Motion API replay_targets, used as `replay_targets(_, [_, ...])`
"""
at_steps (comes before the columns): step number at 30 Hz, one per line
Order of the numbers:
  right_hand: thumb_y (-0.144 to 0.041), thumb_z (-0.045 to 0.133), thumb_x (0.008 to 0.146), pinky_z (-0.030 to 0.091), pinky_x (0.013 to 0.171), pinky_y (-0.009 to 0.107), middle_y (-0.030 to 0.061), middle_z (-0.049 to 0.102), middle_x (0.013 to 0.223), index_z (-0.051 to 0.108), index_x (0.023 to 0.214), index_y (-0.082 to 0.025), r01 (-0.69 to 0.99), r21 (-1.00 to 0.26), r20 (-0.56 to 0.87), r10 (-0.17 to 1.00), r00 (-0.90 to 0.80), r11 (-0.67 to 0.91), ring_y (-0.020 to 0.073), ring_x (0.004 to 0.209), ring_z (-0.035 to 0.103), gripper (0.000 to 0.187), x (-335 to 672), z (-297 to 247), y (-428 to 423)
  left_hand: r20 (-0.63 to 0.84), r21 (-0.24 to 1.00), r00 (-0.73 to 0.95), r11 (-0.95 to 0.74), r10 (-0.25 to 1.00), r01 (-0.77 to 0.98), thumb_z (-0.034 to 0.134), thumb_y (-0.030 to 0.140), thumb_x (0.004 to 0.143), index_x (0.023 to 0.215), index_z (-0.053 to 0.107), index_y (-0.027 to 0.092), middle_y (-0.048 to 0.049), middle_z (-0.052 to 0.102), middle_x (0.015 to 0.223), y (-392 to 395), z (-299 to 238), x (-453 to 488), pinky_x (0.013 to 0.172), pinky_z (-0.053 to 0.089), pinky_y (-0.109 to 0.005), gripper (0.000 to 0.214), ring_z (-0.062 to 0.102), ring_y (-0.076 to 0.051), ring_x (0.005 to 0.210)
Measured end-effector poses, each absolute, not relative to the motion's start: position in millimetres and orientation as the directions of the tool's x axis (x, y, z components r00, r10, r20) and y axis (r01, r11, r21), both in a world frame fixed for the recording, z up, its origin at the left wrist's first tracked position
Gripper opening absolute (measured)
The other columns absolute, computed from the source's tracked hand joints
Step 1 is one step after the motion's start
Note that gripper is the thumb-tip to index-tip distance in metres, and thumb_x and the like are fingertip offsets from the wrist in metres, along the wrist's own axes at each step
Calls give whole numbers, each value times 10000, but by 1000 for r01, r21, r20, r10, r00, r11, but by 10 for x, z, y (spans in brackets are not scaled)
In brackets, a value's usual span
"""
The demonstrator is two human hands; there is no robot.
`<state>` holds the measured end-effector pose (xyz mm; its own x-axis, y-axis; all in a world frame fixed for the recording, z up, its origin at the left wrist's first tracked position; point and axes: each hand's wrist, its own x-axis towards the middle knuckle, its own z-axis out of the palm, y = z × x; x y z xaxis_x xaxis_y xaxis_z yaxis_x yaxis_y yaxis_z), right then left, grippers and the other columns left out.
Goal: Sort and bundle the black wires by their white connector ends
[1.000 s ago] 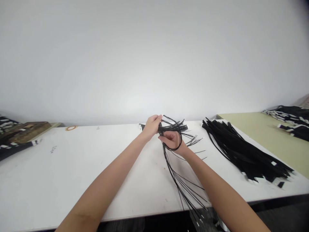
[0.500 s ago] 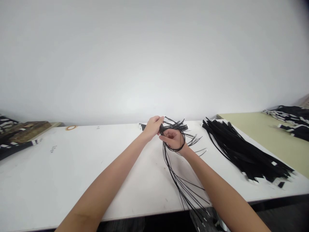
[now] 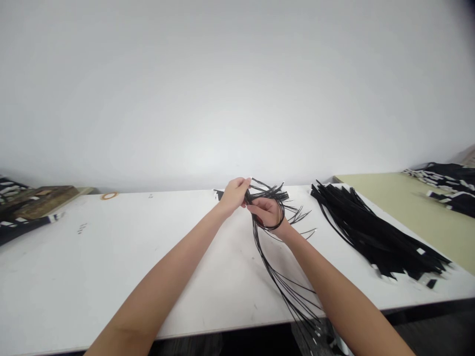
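Both my hands meet above the far middle of the white table (image 3: 111, 267). My left hand (image 3: 233, 194) is closed, pinching a bundle of thin black cords (image 3: 276, 277) near its top. My right hand (image 3: 267, 211) is closed too, gripping the same bundle, and one black strand loops around the hand near the wrist. The short ends of the cords fan out to the right behind my hands. Their long tails run toward me across the table and hang over its near edge.
A large heap of black strips (image 3: 374, 235) lies on the table to the right. Beyond it stands a yellow-green table (image 3: 408, 207) with more black pieces (image 3: 449, 185). At far left are a brown board (image 3: 40, 200) and an orange ring (image 3: 109, 196).
My right hand has shifted slightly up and right with the loop around it, and the hanging cords have swung a little. My left hand has hardly moved.
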<state>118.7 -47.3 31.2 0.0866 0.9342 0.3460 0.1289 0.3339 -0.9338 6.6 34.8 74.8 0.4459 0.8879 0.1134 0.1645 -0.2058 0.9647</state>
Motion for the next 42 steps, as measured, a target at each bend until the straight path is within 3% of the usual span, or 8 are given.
replay_targets(5, [-350, 569, 777, 258, 384, 215, -57, 386, 460, 437, 557, -182, 99, -951, 300, 951, 75, 292, 74, 394, 370, 307, 1171, 348, -509, 110, 971, 437, -190, 893, 144, 495, 457, 842, 703, 501, 164, 25, 477, 471, 342, 755, 72, 346, 371, -207, 325, 486, -105, 370])
replay_targets(14, [-375, 545, 789, 315, 369, 213, -45, 483, 467, 503, 626, -185, 154, -958, 263, 954, 141, 241, 91, 380, 435, 254, 1177, 321, -467, 54, 993, 398, -89, 916, 71, 497, 448, 846, 737, 492, 163, 37, 451, 497, 319, 789, 101, 370, 371, -199, 305, 491, -95, 387])
replay_targets(20, [-361, 521, 803, 359, 433, 218, -26, 558, 520, 537, 733, -190, 281, -937, 249, 960, 130, 205, 112, 426, 507, 186, 1138, 331, -490, -13, 1000, 393, 6, 919, 21, 503, 460, 841, 706, 457, 169, 43, 420, 471, 310, 732, 84, 346, 247, -168, 324, 433, -72, 356])
replay_targets(25, [-334, 519, 799, 357, 432, 223, -31, 563, 519, 509, 748, -203, 345, -920, 232, 968, 96, 187, 101, 381, 471, 141, 1084, 297, -523, -97, 994, 428, 105, 899, 6, 511, 465, 831, 712, 440, 177, 46, 423, 516, 287, 597, -77, 346, 204, -161, 320, 389, -50, 345])
replay_targets(31, [-397, 578, 758, 407, 429, 245, -41, 490, 544, 479, 726, -214, 190, -977, 110, 992, 55, 98, 112, 410, 481, 210, 1005, 174, -526, -225, 971, 466, 236, 856, 35, 554, 514, 791, 728, 441, 182, 65, 380, 551, 200, 381, -429, 330, 120, -175, 356, 278, -19, 303])
replay_targets(35, [-479, 574, 746, 454, 450, 269, -52, 443, 521, 507, 747, -192, 34, -998, -52, 998, 28, -53, 105, 414, 471, 294, 956, 180, -512, -268, 952, 515, 307, 814, 10, 567, 503, 788, 752, 447, 176, 37, 482, 663, 156, 297, -541, 333, 122, -185, 350, 246, 0, 328])
replay_targets(40, [-510, 640, 689, 281, 360, 184, -93, 305, 513, 523, 759, -172, -60, -987, -151, 989, 7, -150, 42, 403, 290, 365, 1006, 251, -496, -305, 930, 551, 367, 777, -2, 577, 511, 777, 817, 473, 187, 26, 534, 781, 149, 298, -547, 333, 159, -170, 343, 258, 10, 346])
replay_targets(42, [-481, 686, 654, 229, 357, 178, -90, 326, 523, 554, 785, -163, -55, -985, -163, 987, -4, -163, 34, 409, 271, 369, 1030, 262, -497, -316, 924, 564, 381, 763, 2, 591, 524, 760, 824, 489, 187, 24, 537, 784, 141, 319, -556, 336, 181, -164, 358, 279, 8, 356])
